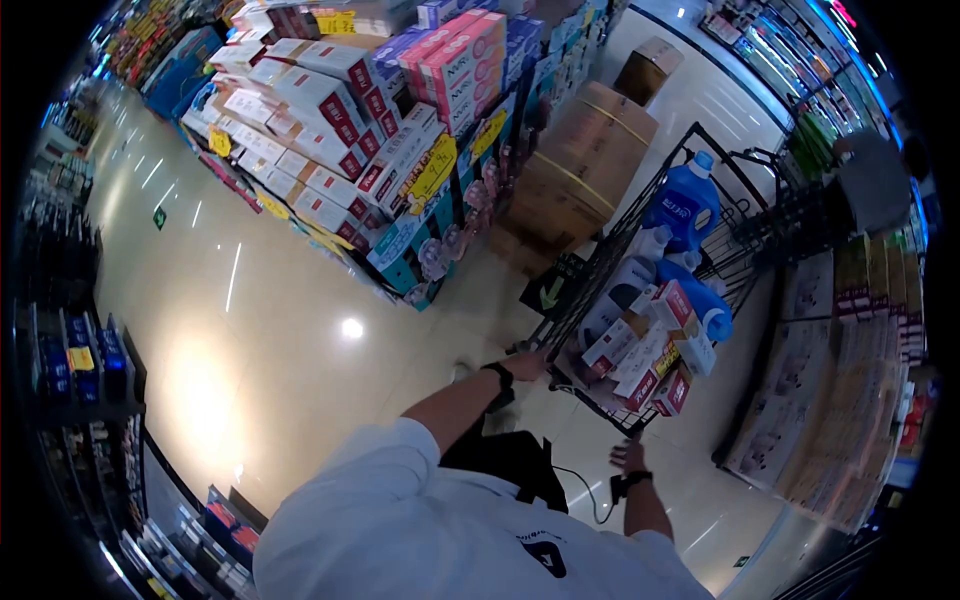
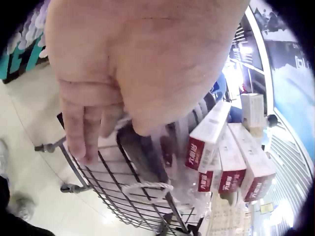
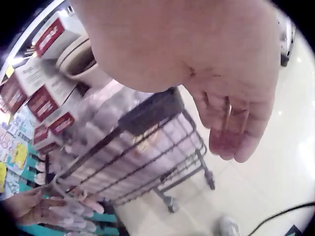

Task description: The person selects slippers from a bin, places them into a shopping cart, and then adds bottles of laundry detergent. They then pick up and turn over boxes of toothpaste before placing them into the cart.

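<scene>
A metal wire shopping cart (image 1: 605, 412) stands in front of me, loaded with goods. My left hand (image 1: 525, 366) rests at the left corner of its rim. In the left wrist view its fingers (image 2: 81, 130) stretch down along the outside, with the thumb beside the dark plastic handle (image 2: 140, 152). My right hand (image 1: 628, 456) is at the near end, fingers extended toward the rim; the right wrist view shows its fingers (image 3: 236, 135) pointing down outside the basket. Inside lie several white-and-red cartons (image 1: 645, 370), blue jugs (image 1: 685, 205) and plastic-wrapped goods (image 3: 106, 118).
Brown cardboard boxes (image 1: 575, 165) stand on the floor left of the cart. Beyond them is a display of stacked cartons (image 1: 320, 120) with yellow price tags. Stacked goods (image 1: 815, 400) line the right side. Another person (image 1: 870, 185) is beyond the cart. A cable (image 1: 600, 505) hangs near my right wrist.
</scene>
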Demonstrator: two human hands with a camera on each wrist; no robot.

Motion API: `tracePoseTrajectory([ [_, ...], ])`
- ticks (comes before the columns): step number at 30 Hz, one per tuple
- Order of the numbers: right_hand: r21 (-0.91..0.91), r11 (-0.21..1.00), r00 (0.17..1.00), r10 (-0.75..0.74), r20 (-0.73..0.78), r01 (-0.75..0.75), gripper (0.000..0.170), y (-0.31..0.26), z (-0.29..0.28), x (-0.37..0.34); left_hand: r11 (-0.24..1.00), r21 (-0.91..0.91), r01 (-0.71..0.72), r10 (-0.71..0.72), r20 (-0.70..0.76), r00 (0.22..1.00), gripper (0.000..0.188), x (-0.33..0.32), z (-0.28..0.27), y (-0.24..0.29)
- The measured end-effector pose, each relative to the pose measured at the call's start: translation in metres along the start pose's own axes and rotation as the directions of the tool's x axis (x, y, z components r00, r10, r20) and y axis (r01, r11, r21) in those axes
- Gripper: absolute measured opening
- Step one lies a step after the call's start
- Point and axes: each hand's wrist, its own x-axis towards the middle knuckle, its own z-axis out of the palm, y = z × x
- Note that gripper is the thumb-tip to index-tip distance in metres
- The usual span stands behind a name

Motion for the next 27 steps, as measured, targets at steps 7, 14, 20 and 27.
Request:
tracePoseTrajectory([
  [7,-0.671,-0.061,0.507,-0.606,0.613,0.739,0.030,-0.014,0.096,-0.054,0.830,0.379,0.409,-0.266,-0.376,0.888,0.026,-0.148,-0.097,-0.166],
  [14,-0.366,0.256,0.439,-0.354,0.826,0.895,0.035,-0.151,0.204,-0.070,0.533,0.184,0.826,-0.554,-0.662,0.506,0.028,-0.335,-0.137,-0.134],
  [20,-0.185,0.005,0.160,-0.520,0.839,0.983,0.029,-0.230,0.290,-0.108,0.418,-0.557,0.717,-0.908,-0.231,0.350,0.033,-0.327,-0.129,-0.081],
  [27,-0.144,-0.031,0.101,-0.573,0.814,0.989,0.025,-0.341,0.371,-0.142,0.622,-0.498,0.604,-0.776,-0.490,0.396,0.033,-0.301,-0.190,-0.098],
])
